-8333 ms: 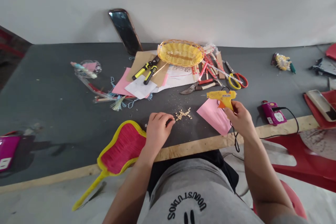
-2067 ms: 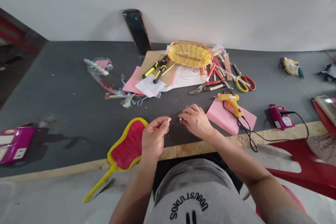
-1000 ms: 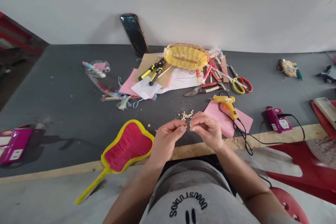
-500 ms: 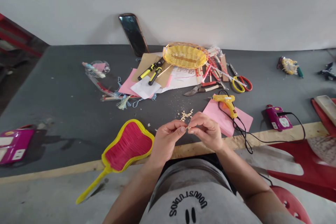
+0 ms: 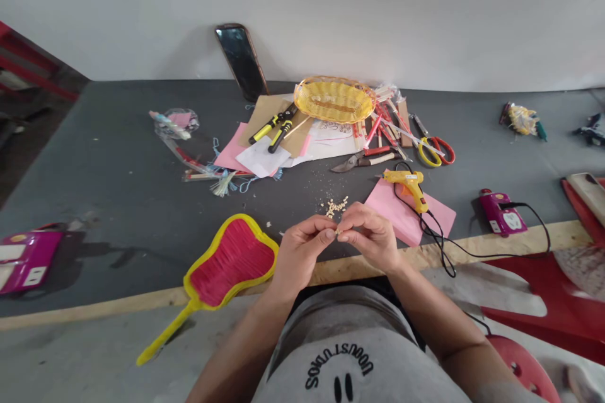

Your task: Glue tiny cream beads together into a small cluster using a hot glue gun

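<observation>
Close to the table's front edge, my left hand and my right hand meet fingertip to fingertip. Both pinch a tiny pale piece, mostly covered by the fingers; which hand grips it more firmly is not visible. Just beyond the fingertips lies a small heap of pale wooden bits with fine crumbs scattered behind it. A red hand fan with a fuzzy yellow border and handle rests left of my left hand, its handle jutting past the edge. Right of my right hand, a yellow glue gun sits on pink paper.
Farther back are a yellow woven basket, yellow-black pliers, pruning shears, scissors and paper sheets. A phone leans on the wall. The glue gun's black cable runs to a purple box. Another purple box stands left.
Both hands stay nearly in place, still pinched together; the small piece between the fingertips has turned or shifted slightly. Nothing else on the table has visibly moved.
</observation>
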`<move>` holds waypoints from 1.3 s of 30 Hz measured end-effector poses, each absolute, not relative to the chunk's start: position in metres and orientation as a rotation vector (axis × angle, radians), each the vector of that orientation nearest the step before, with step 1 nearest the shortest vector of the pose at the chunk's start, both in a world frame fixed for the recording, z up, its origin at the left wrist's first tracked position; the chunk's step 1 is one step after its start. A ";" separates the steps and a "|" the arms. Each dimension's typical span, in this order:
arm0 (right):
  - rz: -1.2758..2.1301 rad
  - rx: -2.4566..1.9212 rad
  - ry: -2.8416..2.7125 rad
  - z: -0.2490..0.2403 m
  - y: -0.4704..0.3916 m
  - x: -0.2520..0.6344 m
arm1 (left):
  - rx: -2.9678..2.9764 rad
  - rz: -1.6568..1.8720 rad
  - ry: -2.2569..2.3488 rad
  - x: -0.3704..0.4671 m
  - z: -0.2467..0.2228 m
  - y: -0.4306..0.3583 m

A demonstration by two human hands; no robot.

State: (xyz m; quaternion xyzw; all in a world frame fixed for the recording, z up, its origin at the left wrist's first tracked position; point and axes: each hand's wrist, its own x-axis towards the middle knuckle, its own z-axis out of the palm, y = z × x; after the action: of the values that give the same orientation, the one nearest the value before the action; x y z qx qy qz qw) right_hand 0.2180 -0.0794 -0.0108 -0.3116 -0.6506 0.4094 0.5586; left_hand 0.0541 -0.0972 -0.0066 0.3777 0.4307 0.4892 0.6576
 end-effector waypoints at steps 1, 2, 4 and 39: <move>0.974 -0.747 -1.529 -0.011 -0.080 0.217 | 0.853 1.110 0.974 0.054 -0.007 -0.097; 0.980 -0.757 -1.525 -0.012 -0.080 0.216 | 0.848 1.112 0.974 0.054 -0.007 -0.098; 0.985 -0.759 -1.512 -0.013 -0.081 0.215 | 0.841 1.117 0.971 0.054 -0.008 -0.098; 0.996 -0.696 -1.555 -0.010 -0.083 0.220 | 0.801 1.076 0.905 0.050 -0.006 -0.102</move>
State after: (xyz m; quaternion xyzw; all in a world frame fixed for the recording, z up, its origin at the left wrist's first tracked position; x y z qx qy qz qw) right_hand 0.2203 -0.0832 -0.0097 -0.2943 -0.6574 0.4211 0.5512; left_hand 0.0499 -0.1020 -0.0058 0.3584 0.4048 0.4812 0.6900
